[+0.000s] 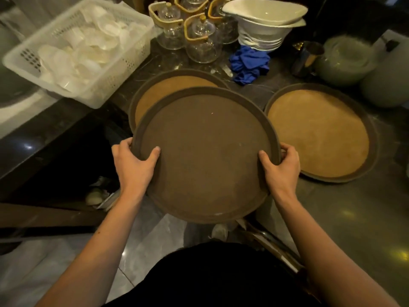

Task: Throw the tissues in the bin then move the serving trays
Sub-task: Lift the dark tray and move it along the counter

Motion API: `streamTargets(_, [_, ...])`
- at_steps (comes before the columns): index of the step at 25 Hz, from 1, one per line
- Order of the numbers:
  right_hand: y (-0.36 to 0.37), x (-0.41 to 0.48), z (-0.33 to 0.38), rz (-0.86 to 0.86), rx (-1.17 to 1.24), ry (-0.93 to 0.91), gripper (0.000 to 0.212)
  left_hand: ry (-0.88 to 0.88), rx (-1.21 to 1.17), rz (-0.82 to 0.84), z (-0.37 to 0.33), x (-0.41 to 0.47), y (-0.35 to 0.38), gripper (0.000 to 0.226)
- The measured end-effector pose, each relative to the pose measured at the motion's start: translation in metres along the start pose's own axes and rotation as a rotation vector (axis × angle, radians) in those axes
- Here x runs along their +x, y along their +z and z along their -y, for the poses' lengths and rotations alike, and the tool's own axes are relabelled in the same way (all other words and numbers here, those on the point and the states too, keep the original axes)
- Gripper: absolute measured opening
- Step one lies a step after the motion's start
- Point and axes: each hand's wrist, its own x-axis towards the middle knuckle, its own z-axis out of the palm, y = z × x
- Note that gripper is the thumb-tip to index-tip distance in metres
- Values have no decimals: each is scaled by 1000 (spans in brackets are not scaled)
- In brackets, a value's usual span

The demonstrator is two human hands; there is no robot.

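Note:
I hold a round dark brown serving tray [203,151] in front of me, partly over the counter's front edge. My left hand [132,165] grips its left rim with the thumb on the tray's surface. On the right rim my right hand [280,167] grips the same way. Behind it, partly covered, a second round tray [168,85] with a tan inside lies on the counter. A third tan tray [321,134] lies flat to the right. Below the counter at the left, crumpled white tissues [97,193] show in a dark opening.
A white plastic basket [124,60] full of white lids or cups stands at the back left. Several glass teapots [199,41], stacked white bowls [263,25], a blue cloth [250,63], a metal cup [306,58] and pale jars [345,60] crowd the back of the dark counter [354,207].

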Motion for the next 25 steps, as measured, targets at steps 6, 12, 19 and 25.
streamTargets(6, [21, 48, 10, 63, -27, -22, 42, -52, 1, -40, -12, 24, 21, 60])
streamTargets(12, [67, 69, 28, 63, -86, 0, 43, -51, 23, -7, 1, 81, 37, 57])
streamTargets(19, [121, 55, 43, -17, -163, 97, 45, -6, -18, 141, 32, 153, 51, 57])
streamTargets(25, [142, 43, 42, -101, -223, 177, 47, 78, -23, 239, 43, 184, 65, 53])
